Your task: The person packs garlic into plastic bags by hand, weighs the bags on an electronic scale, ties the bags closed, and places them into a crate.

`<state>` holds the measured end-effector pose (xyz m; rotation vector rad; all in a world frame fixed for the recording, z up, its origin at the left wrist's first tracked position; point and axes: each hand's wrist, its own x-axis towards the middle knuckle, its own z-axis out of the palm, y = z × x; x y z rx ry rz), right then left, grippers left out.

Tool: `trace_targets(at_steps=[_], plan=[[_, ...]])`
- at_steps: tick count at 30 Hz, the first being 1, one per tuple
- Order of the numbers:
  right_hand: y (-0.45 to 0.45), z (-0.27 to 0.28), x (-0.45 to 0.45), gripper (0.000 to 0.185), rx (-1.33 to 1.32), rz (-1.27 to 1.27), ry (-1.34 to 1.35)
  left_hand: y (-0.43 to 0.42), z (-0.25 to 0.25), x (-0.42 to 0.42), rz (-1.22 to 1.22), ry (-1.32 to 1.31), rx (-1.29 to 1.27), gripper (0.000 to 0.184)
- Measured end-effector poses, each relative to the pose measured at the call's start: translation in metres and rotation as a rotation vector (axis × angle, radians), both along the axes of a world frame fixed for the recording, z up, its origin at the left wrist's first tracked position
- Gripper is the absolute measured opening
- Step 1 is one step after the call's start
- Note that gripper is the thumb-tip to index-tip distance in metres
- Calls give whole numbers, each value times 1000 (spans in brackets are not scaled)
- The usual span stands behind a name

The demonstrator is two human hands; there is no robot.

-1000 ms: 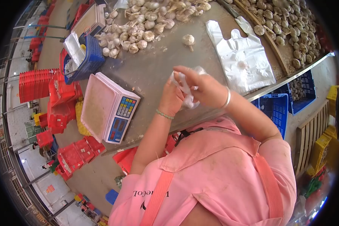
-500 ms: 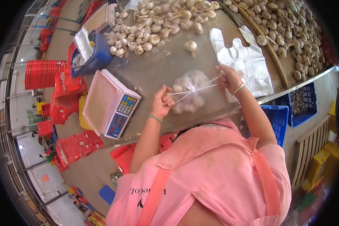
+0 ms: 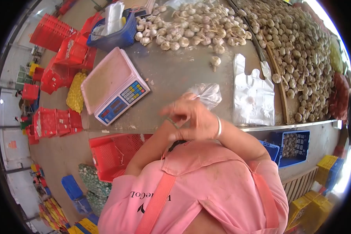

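A clear plastic bag of garlic (image 3: 210, 95) rests on the metal table, close against my hands and partly covered by them. My right hand (image 3: 197, 117), with a white bangle at its wrist, crosses in front of my left and is smeared by motion. Most of my left hand (image 3: 176, 117) is hidden behind it; a green bracelet shows at that wrist. Whether either hand grips the bag's ends cannot be made out. To the right lies a flat stack of white plastic bags (image 3: 253, 97). One loose garlic bulb (image 3: 215, 61) sits beyond the bag.
A digital scale (image 3: 115, 87) stands at left, with a blue basket (image 3: 115, 36) behind it. Heaped garlic bulbs (image 3: 195, 27) cover the table's back. A wooden strip (image 3: 279, 85) borders the larger garlic pile (image 3: 304, 70) at right. A red crate (image 3: 115, 152) is below the front edge.
My hands have come together and crossed near my chest, from being apart pulling the bag's ends. The bag now sits partly behind them. The camera view has shifted.
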<state>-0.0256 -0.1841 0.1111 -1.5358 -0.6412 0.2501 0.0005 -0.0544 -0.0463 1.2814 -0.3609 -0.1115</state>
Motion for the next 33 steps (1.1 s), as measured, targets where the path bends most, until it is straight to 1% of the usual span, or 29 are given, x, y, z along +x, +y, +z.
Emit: trace_targets(at_steps=[1, 2, 3, 4, 5, 6, 7, 8, 9, 10, 11, 12, 14, 15, 16, 17, 18, 20, 21, 22, 23, 24, 26, 27, 28, 29, 31, 32, 33], plan=[[6, 3, -2, 47, 5, 150, -198, 21, -1, 2, 208, -667, 531, 23], [6, 6, -5, 50, 266, 215, 53, 48, 58, 6, -142, -345, 562, 15], [-2, 18, -9, 48, 424, 171, 342, 72, 73, -2, -50, -285, 552, 12], [-11, 9, -3, 43, 477, 63, 375, 95, 81, -15, 53, -214, 544, 9], [-19, 6, 6, 37, 272, -144, 206, 117, 90, -31, 149, -115, 464, 8], [-29, -17, 11, 36, 146, -341, 153, 140, 97, -47, 251, -15, 384, 11], [-47, -41, 19, 35, -4, -481, 117, 165, 104, -62, 323, 71, 392, 12], [-57, -60, 19, 34, -84, -678, 238, 191, 107, -76, 386, 156, 399, 14], [-66, -82, 14, 29, -80, -778, 280, 220, 97, -89, 424, 135, 442, 16], [-76, -99, 7, 27, -156, -843, 341, 242, 96, -106, 505, 193, 549, 16], [-85, -119, -3, 25, -80, -854, 396, 259, 94, -116, 554, 232, 644, 16], [-95, -139, -13, 22, -81, -860, 461, 277, 75, -122, 592, 132, 749, 16], [-101, -158, -36, 18, -277, -947, 406, 316, 14, -137, 618, -17, 950, 18], [-106, -168, -48, 18, -395, -967, 326, 331, -1, -141, 595, 137, 1043, 18], [-117, -182, -58, 20, -578, -953, 242, 344, -16, -144, 575, 536, 1079, 18], [-107, -164, -65, 23, -700, -966, 205, 370, -53, -153, 488, 349, 1061, 24], [-121, -178, -73, 25, -768, -990, 144, 385, -75, -155, 414, 265, 1217, 34], [-149, -186, -82, 35, -992, -973, 204, 360, -53, -138, 363, 182, 1360, 40], [-162, -186, -83, 39, -1107, -945, 230, 343, -47, -126, 438, 288, 1230, 34], [-174, -185, -84, 45, -1196, -928, 265, 317, -27, -111, 421, 313, 1088, 30], [-187, -183, -84, 47, -1251, -909, 254, 289, -7, -97, 407, 340, 949, 26], [-197, -182, -83, 49, -1301, -888, 242, 268, 0, -86, 395, 255, 949, 17], [-206, -171, -71, 51, -1284, -889, 293, 225, 17, -66, 309, 27, 1055, 13], [-210, -168, -64, 51, -1322, -799, 292, 193, 33, -59, 301, 9, 962, 11], [-218, -169, -60, 51, -1357, -711, 290, 168, 40, -55, 262, -41, 965, 11], [-231, -179, -58, 39, -1269, -685, 170, 141, 50, -50, 222, -140, 944, 9], [-250, -190, -49, 27, -1178, -581, 152, 90, 51, -39, 169, -156, 863, 8], [-258, -198, -48, 16, -1124, -551, 50, 65, 46, -34, 115, -99, 834, 8], [-266, -202, -49, 15, -1059, -554, 22, 38, 41, -29, 74, -152, 845, 8]])
